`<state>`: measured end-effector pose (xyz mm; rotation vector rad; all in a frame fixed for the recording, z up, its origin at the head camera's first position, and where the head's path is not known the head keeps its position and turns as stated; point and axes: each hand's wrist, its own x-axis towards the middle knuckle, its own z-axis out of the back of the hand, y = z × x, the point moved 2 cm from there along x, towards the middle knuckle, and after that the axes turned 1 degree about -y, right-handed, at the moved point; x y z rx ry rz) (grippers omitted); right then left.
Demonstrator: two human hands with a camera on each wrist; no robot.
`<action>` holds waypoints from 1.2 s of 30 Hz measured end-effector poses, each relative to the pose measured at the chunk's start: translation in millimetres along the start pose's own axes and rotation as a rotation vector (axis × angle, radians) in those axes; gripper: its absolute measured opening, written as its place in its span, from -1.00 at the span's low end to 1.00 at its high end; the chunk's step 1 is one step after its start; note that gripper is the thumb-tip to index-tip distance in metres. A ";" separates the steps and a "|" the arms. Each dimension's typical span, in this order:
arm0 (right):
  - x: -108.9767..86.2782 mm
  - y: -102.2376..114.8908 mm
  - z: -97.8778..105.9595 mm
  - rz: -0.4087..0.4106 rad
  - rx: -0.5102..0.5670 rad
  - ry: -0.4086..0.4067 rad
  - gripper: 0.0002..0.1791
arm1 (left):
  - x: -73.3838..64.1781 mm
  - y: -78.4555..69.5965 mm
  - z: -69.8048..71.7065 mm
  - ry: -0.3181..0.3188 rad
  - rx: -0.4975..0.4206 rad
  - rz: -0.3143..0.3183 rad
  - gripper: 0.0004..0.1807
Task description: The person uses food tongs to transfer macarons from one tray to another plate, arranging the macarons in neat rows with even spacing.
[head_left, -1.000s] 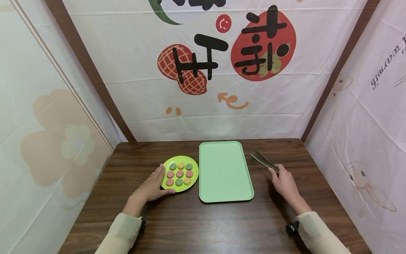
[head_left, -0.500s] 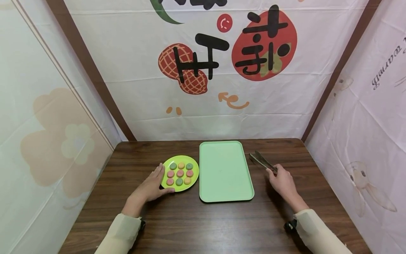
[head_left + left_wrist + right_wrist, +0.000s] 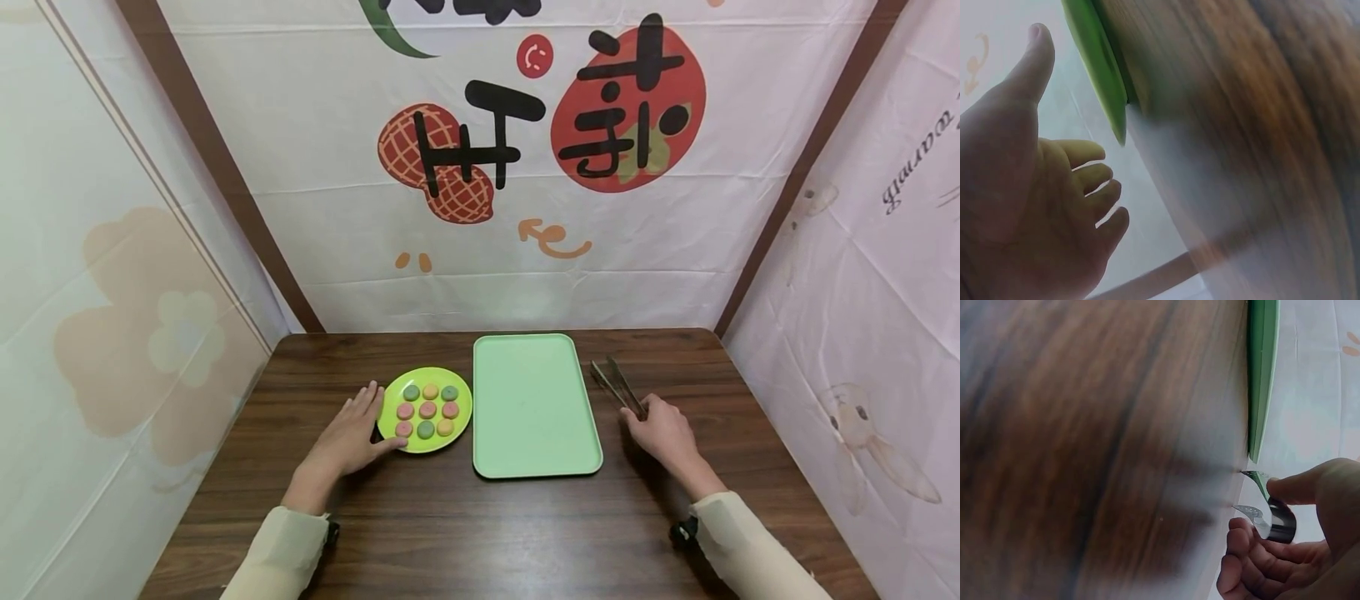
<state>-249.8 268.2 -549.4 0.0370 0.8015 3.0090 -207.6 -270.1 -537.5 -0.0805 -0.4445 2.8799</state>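
Note:
A yellow-green plate (image 3: 463, 417) holds several small round macarons (image 3: 427, 409) in pink, green and yellow, set out in rows. My left hand (image 3: 347, 437) is spread at the plate's left side, its thumb at the near rim. The left wrist view shows that palm bare and the fingers loosely extended beside the plate's edge (image 3: 1094, 62). To the right of a pale green tray (image 3: 536, 408), my right hand (image 3: 666, 429) grips metal tongs (image 3: 627, 387) at their bent end. The tongs' two arms (image 3: 1251, 511) are spread apart with nothing between them.
The tray lies right beside the plate on a dark wooden table (image 3: 517, 542). Printed white cloth (image 3: 465, 292) hangs behind the table's far edge, with more cloth along both sides.
My left hand has shifted slightly left, away from the plate. My right hand has moved a little left and turned the tongs, whose arms now show wider apart.

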 end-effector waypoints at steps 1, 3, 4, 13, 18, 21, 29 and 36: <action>0.0 0.4 -0.3 -0.003 -0.005 0.007 -0.47 | -0.3 0.6 0.4 -0.003 0.006 0.003 0.20; 0.1 1.1 -1.1 -0.006 -0.013 0.015 -0.49 | -0.3 2.3 0.6 -0.003 0.013 0.013 0.20; 0.2 1.8 -1.3 -0.007 -0.020 0.017 -0.49 | -0.1 3.2 0.6 -0.010 0.018 0.015 0.19; -0.2 7.6 -4.7 -0.008 -0.095 0.043 -0.51 | -1.3 7.1 5.1 -0.036 0.050 0.062 0.19; -2.0 9.2 -5.8 0.017 -0.123 0.047 -0.50 | -2.5 7.9 8.0 -0.034 0.052 0.084 0.17; -3.1 9.4 -5.9 0.025 -0.131 0.050 -0.49 | -3.2 8.5 9.9 -0.036 0.058 0.086 0.16; -1.7 7.9 -6.8 0.030 -0.144 0.067 -0.47 | -4.9 11.3 15.7 -0.043 0.063 0.094 0.19; -1.5 6.2 -5.2 0.044 -0.128 0.083 -0.43 | -6.0 18.7 17.8 -0.044 0.059 0.109 0.19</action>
